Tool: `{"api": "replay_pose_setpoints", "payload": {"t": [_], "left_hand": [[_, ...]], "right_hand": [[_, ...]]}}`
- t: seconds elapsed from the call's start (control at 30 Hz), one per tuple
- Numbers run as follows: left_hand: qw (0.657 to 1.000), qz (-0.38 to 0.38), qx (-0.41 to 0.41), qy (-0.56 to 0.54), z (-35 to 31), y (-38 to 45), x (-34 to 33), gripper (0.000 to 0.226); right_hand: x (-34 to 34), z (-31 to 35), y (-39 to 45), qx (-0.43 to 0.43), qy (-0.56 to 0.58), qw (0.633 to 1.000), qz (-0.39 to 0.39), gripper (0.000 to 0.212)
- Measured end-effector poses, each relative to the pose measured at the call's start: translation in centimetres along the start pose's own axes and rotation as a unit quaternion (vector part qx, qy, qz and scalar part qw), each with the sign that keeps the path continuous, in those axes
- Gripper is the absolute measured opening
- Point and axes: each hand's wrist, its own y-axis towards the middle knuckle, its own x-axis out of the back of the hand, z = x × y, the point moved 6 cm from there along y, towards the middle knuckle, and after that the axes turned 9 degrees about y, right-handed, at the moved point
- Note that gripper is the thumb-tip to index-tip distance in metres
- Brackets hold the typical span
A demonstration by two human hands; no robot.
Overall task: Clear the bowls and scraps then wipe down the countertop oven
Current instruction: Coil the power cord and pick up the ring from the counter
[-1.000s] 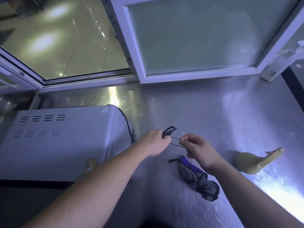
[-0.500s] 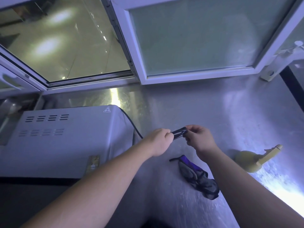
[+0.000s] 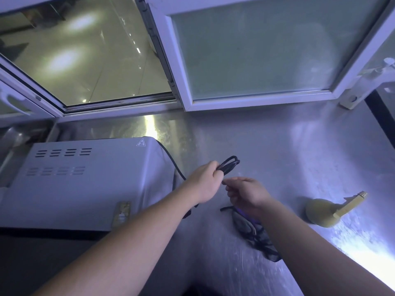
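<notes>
Dim, bluish light all round. Glare streaks the steel counter near the window, a bright patch burns lower right, and edges bow with wide-angle distortion.

One view only, from a camera worn on the person's head, looking forward and down across the steel counter toward its far edge, where the window frames rise. It sits close above the near edge, both forearms reaching in from the bottom. The wide lens bends straight lines near the borders.
</notes>
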Motion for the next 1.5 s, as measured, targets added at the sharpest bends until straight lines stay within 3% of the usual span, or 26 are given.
{"api": "replay_pose_setpoints", "payload": {"t": [0.13,0.27,0.37,0.47,0.63,0.8,1.03,1.23,1.5], "left_hand": [[0.998,0.035,0.005,0.061,0.7,0.2,-0.5,0.02],[0.99,0.066,-0.019,0.127,0.9,0.4,-1.4,0.017],[0.987,0.067,-0.021,0.143,1.2,0.9,-2.0,0.012],[0.987,0.066,-0.03,0.147,1.6,1.4,-2.4,0.012],[0.973,0.003,-0.069,0.218,2.3,2.8,-2.6,0.037],[0.946,-0.073,-0.11,0.296,3.3,5.3,-2.7,0.026],[0.925,-0.114,-0.116,0.344,4.2,9.5,-4.2,0.017],[0.914,-0.119,-0.119,0.368,4.9,12.9,-5.8,0.022],[0.919,-0.126,-0.126,0.352,5.4,15.5,-5.8,0.025]], "right_hand": [[1.1,1.9,-0.5,0.044,0.018,0.997,-0.065,0.019],[0.4,4.4,-1.3,0.082,-0.03,0.996,-0.032,0.039],[-0.2,5.4,-1.2,0.136,-0.198,0.97,-0.026,0.028],[0.2,5.3,-0.5,0.154,-0.226,0.961,-0.04,0.022],[1.8,4.8,1.6,0.152,-0.208,0.964,-0.067,0.018],[2.8,4.6,4.0,0.145,-0.168,0.972,-0.084,0.015],[4.4,4.2,7.6,0.123,-0.185,0.967,-0.122,0.012],[4.9,4.6,9.6,0.12,-0.295,0.936,-0.15,0.025],[4.4,5.5,12.2,0.139,-0.456,0.867,-0.147,0.034]]}}
